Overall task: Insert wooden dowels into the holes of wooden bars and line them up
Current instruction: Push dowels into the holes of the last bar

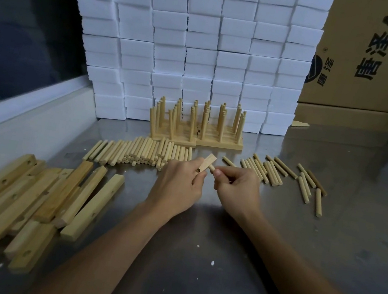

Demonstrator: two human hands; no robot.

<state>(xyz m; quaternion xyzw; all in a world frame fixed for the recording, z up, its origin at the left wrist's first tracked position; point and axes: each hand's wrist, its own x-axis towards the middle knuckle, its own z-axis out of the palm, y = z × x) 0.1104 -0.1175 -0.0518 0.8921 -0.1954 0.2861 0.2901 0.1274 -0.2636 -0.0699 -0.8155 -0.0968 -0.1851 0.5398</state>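
A wooden bar (206, 165) is gripped in the left hand (176, 184), fingers curled round it. A dowel (212, 168), pinched by the right hand (236, 191), is held at the bar's hole; insertion seems underway, so straight pushing is probably needed next.

A steel table (201, 224) carries loose dowels (141, 151), holed bars (27, 196), doweled bars (197, 132), and stacked white foam blocks (191, 44).

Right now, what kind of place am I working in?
Probably a small workshop or packing area: a metal worktable, a wall of stacked white foam blocks, printed cardboard cartons, and batches of wooden dowels.
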